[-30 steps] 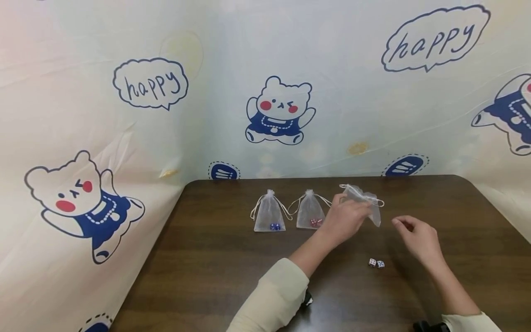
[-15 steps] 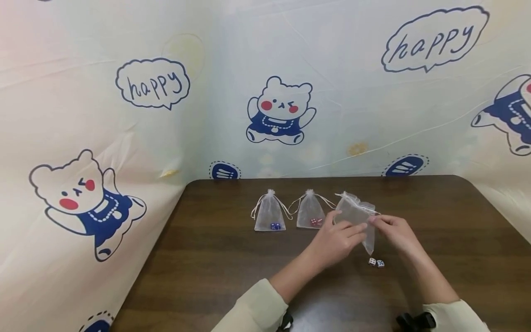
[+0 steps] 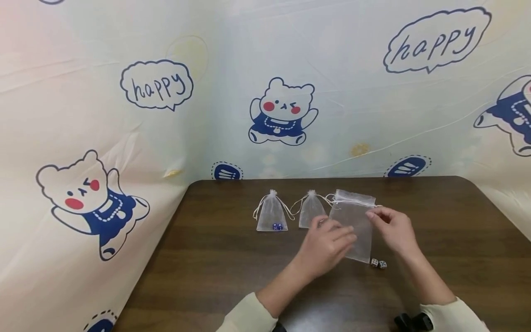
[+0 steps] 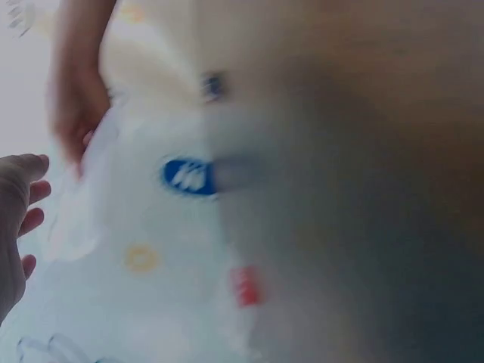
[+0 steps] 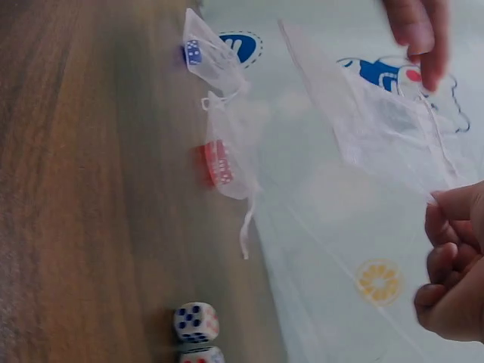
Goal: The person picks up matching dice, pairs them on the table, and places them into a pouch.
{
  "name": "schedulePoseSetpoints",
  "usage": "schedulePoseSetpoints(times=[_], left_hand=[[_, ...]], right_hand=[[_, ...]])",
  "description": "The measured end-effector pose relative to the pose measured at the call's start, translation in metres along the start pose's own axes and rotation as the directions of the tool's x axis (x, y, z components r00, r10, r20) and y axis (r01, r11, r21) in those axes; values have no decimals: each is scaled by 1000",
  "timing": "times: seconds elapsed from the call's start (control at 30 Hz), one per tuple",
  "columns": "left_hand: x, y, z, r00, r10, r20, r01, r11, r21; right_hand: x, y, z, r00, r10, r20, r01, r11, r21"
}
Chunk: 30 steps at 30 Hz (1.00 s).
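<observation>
A sheer white organza drawstring bag point(image 3: 360, 230) hangs flat and unfolded, its drawstring edge at the top. My right hand point(image 3: 396, 233) pinches its upper right side by the drawstring, thumb against forefinger in the right wrist view. My left hand point(image 3: 325, 249) is in front of the bag's left part with fingers loosely extended. In the left wrist view, those fingers point(image 4: 34, 215) have nothing between them. Two white dice point(image 3: 378, 263) lie on the table just by the bag's lower right corner.
Two cinched organza bags stand farther left: one with blue dice point(image 3: 277, 227), one point(image 3: 311, 210) with red dice point(image 5: 219, 162), which my left hand mostly covers in the head view. The brown table point(image 3: 199, 258) meets a printed cloth backdrop point(image 3: 352, 101) behind.
The bag, bunched up in my left hand before, now hangs spread out. My right hand came in from the right and took its upper edge; my left hand moved down and left, releasing it.
</observation>
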<state>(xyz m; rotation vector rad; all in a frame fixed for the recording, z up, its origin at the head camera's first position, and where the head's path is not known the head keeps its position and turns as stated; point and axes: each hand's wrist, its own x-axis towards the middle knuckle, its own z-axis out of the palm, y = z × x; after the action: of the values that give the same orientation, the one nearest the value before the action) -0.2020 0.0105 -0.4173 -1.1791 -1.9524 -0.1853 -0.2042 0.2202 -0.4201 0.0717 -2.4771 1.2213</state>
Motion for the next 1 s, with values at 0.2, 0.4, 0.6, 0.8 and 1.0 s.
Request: schedulePoseSetpoints(times=[0.2, 0.4, 0.6, 0.8, 1.0], left_hand=[[21, -24, -27, 894, -446, -27, 409, 841, -356], [31, -35, -42, 777, -566, 275, 626, 647, -436], [26, -36, -40, 742, -499, 447, 653, 689, -313], [23, -40, -39, 735, -401, 546, 627, 709, -323], [27, -39, -39, 737, -368, 566, 616, 710, -341]], right_hand=[[-5, -13, 3, 917, -329, -227, 316, 944, -93], [-11, -21, 9, 785, -584, -209, 556, 812, -178], [-14, -27, 10, 756, -632, -171, 604, 774, -188], [-14, -25, 12, 755, -623, -203, 600, 782, -167], [-14, -17, 10, 883, -457, -107, 429, 879, -210]])
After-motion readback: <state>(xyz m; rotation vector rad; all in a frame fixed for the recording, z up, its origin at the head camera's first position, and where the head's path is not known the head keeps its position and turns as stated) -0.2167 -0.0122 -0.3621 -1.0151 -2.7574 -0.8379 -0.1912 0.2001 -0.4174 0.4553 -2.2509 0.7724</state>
